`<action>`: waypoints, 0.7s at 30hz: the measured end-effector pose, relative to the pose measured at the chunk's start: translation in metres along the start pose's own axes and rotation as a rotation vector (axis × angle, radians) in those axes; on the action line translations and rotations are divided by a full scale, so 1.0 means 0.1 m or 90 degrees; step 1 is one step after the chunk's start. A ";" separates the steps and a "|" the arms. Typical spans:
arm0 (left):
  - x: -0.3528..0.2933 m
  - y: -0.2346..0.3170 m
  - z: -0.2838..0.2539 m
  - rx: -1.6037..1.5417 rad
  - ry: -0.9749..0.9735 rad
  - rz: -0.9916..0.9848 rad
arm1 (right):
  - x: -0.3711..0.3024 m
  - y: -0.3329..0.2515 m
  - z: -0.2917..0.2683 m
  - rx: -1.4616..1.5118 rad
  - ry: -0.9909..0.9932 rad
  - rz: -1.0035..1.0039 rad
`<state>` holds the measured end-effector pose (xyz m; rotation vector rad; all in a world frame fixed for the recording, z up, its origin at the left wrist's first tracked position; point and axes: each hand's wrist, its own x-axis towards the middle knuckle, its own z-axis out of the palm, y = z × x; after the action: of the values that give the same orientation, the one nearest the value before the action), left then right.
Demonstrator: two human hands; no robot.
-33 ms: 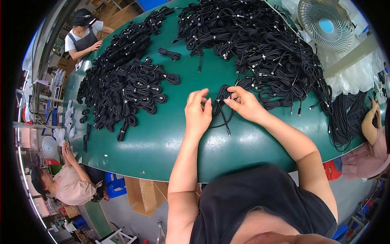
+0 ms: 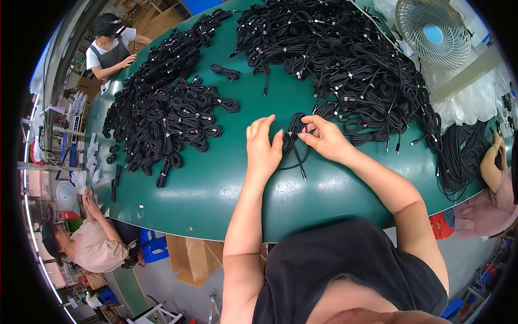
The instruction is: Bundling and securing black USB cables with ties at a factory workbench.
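Observation:
A coiled black cable (image 2: 296, 122) stands between my hands over the green table (image 2: 232, 156), cinched at its middle. One loose end with a plug hangs down toward me, and a loop curves under it. My right hand (image 2: 327, 139) pinches the coil's right side between thumb and fingers. To the left of the coil is my left hand (image 2: 264, 144), its thumb apart from the raised fingers and nothing visible between them. Whether its thumb tip touches the cable, I cannot tell.
Bundled black cables form a heap (image 2: 172, 116) at the left and a larger pile (image 2: 334, 54) at the far right. A single bundle (image 2: 225, 72) lies between them. A fan (image 2: 433, 33) stands at the far right. Other people sit around the table, at left and right.
My left hand's fingers have shifted slightly, with the thumb a little to the right. The right hand and the cable look almost the same.

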<state>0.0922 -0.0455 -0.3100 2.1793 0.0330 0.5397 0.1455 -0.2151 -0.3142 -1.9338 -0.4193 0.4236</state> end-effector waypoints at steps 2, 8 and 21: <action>0.00 -0.13 0.07 0.142 -0.117 0.000 | 0.03 0.08 0.03 0.011 0.002 -0.034; 0.20 0.13 0.00 -0.328 -0.224 -0.333 | 0.08 -0.22 -0.16 0.063 0.032 -0.121; 0.73 0.88 -0.19 -0.952 -0.065 -0.082 | -0.10 -1.10 -0.48 -0.349 0.393 -0.558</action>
<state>0.1363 -0.0710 -0.2057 0.7266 -0.2181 0.2082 0.1486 -0.2166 -0.1943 -2.0272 -0.9587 -0.9129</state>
